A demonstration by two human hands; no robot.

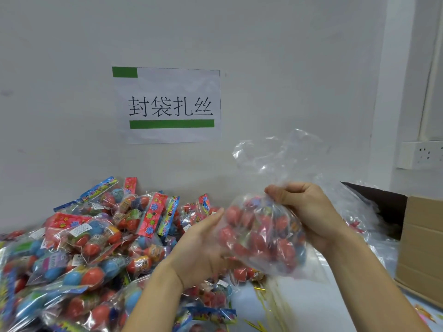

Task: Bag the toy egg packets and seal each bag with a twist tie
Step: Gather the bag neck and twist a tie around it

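A pale wall [287, 56] is filling the upper half of the view, and a paper sign [167, 104] with large black characters and green bars is hanging on it above the work area. At the far right a white column is running down to a socket strip [419, 154] fixed on the wall. Below, a light surface [311, 307] is stretching across the bottom of the view, and a big heap of toy egg packets [84, 248] is lying over its left and middle part, red and blue eggs showing through clear wrap under bright card headers. An open cardboard box [419, 248] is sitting on the right edge of the surface, with loose clear plastic lying beside it. In front of the box a clear bag [261, 236] packed with red and blue toy eggs is being held up above the surface, its loose top billowing against the wall. The right hand [304, 209] is gripping the bag at its gathered neck, fingers curled tight round the plastic. The left hand [203, 245] is lying open with straight fingers, palm against the bag's left side and underside, supporting it. Thin yellow twist ties [263, 300] are lying in a loose bundle on the surface just below the bag, with a few more scattered toward the bottom edge.
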